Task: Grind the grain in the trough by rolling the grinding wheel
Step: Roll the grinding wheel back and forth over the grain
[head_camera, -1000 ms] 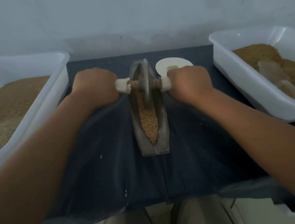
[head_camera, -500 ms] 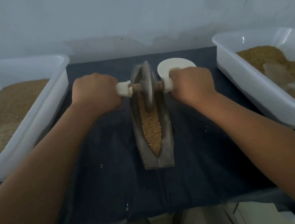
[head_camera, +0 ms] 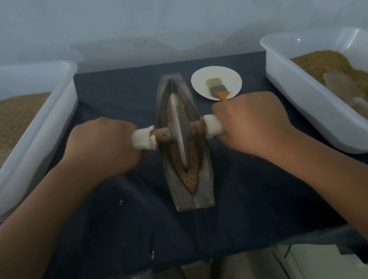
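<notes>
The left grip (head_camera: 103, 149) is clenched round the white-wrapped end of the axle (head_camera: 143, 139) at nine o'clock of the grinding wheel (head_camera: 180, 130). The right grip (head_camera: 253, 124) is clenched the same way on the opposite end at three o'clock. The wheel stands on edge about midway along the trough (head_camera: 191, 198), which lies lengthwise from twelve to six o'clock in the middle of the desk (head_camera: 142, 225).

To grind well, I would judge that both fists should press down evenly so the wheel stays upright in the groove and does not ride up a wall. The strokes should run the full length, since the grain (head_camera: 189, 178) at the six o'clock tip looks whole. The axle should be held level and the pace steady (a few kernels already lie loose on the dark cloth).

The trough holds a narrow bed of tan grain on both sides of the wheel. At nine o'clock a white tub (head_camera: 63, 107) is filled with brown grain or meal; which of the two I cannot tell. At three o'clock a second white tub (head_camera: 301, 101) holds similar brown material, with a pale translucent object, perhaps a scoop (head_camera: 346, 91), lying on it. At one o'clock a small white plate (head_camera: 201, 79) carries a brush (head_camera: 216, 86).
</notes>
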`<state>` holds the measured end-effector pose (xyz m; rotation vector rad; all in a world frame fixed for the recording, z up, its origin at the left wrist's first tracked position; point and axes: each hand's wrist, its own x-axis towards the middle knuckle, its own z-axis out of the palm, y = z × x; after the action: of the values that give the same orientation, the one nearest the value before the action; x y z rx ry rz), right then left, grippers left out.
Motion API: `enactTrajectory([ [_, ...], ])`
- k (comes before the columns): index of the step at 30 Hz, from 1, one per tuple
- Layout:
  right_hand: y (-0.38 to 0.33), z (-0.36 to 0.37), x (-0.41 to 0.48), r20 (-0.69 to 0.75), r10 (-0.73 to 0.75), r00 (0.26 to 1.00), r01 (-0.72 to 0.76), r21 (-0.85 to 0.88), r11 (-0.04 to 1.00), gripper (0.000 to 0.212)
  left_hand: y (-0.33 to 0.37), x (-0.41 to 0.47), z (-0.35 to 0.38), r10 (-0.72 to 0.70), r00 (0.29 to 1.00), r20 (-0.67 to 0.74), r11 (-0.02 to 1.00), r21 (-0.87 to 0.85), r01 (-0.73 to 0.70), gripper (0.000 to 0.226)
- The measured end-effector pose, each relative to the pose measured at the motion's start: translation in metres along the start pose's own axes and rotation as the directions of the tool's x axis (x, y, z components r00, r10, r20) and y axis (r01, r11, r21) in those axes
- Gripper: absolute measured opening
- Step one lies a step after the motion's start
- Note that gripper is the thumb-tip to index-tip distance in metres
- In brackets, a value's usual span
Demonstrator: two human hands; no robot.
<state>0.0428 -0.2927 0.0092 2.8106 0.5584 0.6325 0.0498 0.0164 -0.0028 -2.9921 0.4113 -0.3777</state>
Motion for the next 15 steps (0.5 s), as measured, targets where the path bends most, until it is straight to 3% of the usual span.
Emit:
enactTrajectory([
  [8,0.009,0.032,0.068,0.016,0.176,0.984,-0.176,0.046,0.983,0.017,0.004,0.074,-0.009,-0.065,0.997,0.036,0.997,0.054,0.063,0.023],
  [11,0.008,0.031,0.04,0.025,0.137,0.99,-0.139,0.095,0.986,0.026,0.004,0.057,-0.014,0.01,0.998,0.07,0.997,0.078,-0.015,0.021],
  [15,0.002,0.011,-0.009,-0.08,0.015,0.997,-0.012,0.038,0.999,0.042,-0.004,0.02,-0.013,0.089,0.986,0.141,0.995,0.03,-0.094,0.025],
])
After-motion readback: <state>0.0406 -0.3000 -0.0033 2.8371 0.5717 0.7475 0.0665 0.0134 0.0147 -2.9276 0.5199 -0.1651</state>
